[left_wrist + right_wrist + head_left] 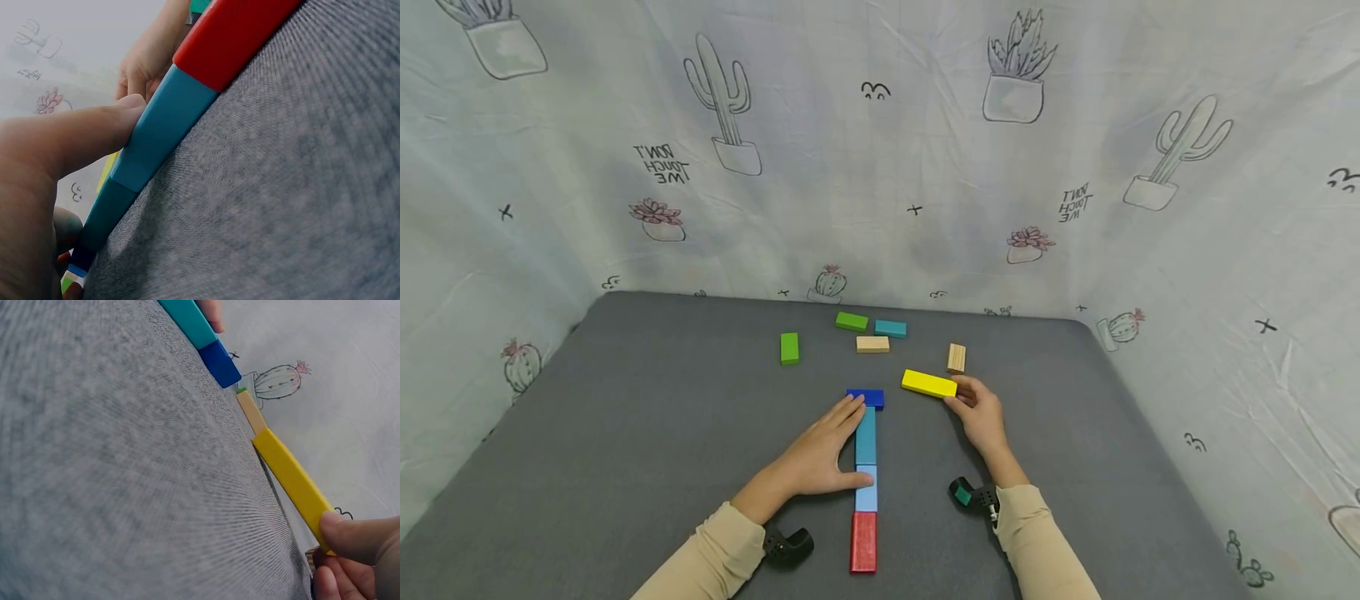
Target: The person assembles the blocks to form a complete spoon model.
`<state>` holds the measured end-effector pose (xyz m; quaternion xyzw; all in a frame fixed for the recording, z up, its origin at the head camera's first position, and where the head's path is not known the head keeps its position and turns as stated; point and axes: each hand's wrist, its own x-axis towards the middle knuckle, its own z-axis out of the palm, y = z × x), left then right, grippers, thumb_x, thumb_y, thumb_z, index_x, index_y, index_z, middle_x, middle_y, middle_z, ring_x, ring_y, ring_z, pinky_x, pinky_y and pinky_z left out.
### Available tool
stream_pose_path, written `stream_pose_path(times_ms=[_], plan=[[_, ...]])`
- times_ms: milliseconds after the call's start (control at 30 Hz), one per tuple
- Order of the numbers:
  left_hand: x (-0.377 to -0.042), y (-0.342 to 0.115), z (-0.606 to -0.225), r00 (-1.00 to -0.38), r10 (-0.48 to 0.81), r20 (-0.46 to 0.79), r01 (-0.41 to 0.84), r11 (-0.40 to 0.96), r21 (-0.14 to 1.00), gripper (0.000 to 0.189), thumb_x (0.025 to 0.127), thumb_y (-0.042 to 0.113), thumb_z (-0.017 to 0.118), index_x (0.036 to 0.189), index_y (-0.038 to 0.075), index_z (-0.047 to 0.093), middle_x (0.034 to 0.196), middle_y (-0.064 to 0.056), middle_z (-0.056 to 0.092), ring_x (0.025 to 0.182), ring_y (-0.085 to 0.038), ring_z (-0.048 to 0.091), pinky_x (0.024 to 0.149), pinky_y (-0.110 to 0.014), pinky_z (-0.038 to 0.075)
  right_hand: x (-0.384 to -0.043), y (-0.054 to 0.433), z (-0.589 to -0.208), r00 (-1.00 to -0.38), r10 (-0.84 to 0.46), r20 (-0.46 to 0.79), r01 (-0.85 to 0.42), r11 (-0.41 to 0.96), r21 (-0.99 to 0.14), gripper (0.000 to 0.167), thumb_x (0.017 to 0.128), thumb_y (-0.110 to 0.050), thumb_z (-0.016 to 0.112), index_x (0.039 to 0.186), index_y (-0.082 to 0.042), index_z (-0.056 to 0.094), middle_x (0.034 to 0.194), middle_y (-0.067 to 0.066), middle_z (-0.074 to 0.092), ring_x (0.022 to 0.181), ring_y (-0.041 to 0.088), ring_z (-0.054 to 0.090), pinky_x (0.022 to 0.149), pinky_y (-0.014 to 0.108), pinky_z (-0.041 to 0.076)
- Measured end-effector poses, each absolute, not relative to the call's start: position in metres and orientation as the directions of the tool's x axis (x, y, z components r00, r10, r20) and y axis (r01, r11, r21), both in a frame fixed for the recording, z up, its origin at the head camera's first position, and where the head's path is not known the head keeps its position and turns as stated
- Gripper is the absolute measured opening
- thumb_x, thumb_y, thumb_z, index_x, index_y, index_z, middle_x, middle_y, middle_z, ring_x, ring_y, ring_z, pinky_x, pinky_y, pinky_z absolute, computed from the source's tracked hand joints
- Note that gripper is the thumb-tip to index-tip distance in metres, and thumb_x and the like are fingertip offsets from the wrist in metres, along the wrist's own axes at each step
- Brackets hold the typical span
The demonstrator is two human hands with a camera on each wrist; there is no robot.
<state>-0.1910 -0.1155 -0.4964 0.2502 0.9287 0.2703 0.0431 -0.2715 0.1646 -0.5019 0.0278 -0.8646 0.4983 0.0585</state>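
Observation:
A straight line of blocks runs away from me: a red block nearest, then a light blue block and a teal block. A dark blue block lies crosswise at the far end. My left hand rests over this line with fingers extended, thumb on the light blue block and fingertips at the dark blue one. To the right, my right hand pinches the near right end of a yellow block between thumb and fingers. In the right wrist view the yellow block points toward the dark blue one.
Farther back lie two green blocks, a blue-teal block and a plain wooden block. Another wooden block sits just beyond my right hand. A patterned cloth hangs around the grey table.

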Motion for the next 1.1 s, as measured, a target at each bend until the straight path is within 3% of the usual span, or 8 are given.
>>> stream_pose_path(times_ms=[200, 433, 800, 1100], plan=[[-0.191, -0.116, -0.496, -0.868, 0.492, 0.058, 0.446, 0.726, 0.523, 0.104, 0.078, 0.067, 0.061, 0.152, 0.006, 0.02, 0.16, -0.007, 0.013, 0.147, -0.027, 0.01, 0.113, -0.056, 0.023, -0.27, 0.165, -0.502, -0.989, 0.042, 0.141, -0.116, 0.366, -0.924, 0.039, 0.081, -0.002, 0.073, 0.119, -0.001, 0.064, 0.119, 0.019, 0.064, 0.108, 0.031, 0.062, 0.09, 0.03, 0.053], [-0.191, -0.115, -0.496, -0.864, 0.499, 0.064, 0.455, 0.72, 0.525, 0.104, 0.078, 0.067, 0.061, 0.152, 0.006, 0.02, 0.16, -0.007, 0.014, 0.147, -0.027, 0.011, 0.113, -0.056, 0.024, -0.269, 0.166, -0.502, -0.991, 0.04, 0.13, -0.112, 0.296, -0.948, 0.041, 0.08, -0.003, 0.074, 0.12, 0.0, 0.064, 0.12, 0.02, 0.064, 0.108, 0.032, 0.063, 0.082, 0.019, 0.053], [-0.189, -0.118, -0.495, -0.871, 0.487, 0.059, 0.443, 0.727, 0.525, 0.105, 0.077, 0.067, 0.062, 0.152, 0.007, 0.02, 0.159, -0.007, 0.014, 0.147, -0.027, 0.011, 0.113, -0.055, 0.024, -0.274, 0.149, -0.495, -0.997, 0.056, 0.051, -0.037, 0.226, -0.973, 0.039, 0.082, -0.001, 0.071, 0.12, 0.001, 0.064, 0.121, 0.021, 0.063, 0.109, 0.031, 0.062, 0.076, 0.016, 0.054], [-0.189, -0.116, -0.497, -0.872, 0.486, 0.056, 0.444, 0.737, 0.511, 0.105, 0.077, 0.068, 0.061, 0.152, 0.007, 0.019, 0.16, -0.007, 0.013, 0.147, -0.026, 0.011, 0.114, -0.055, 0.023, -0.281, 0.12, -0.495, -1.0, -0.009, 0.022, -0.024, 0.203, -0.979, 0.039, 0.083, -0.003, 0.071, 0.12, 0.0, 0.064, 0.12, 0.02, 0.063, 0.108, 0.03, 0.062, 0.079, 0.02, 0.055]])
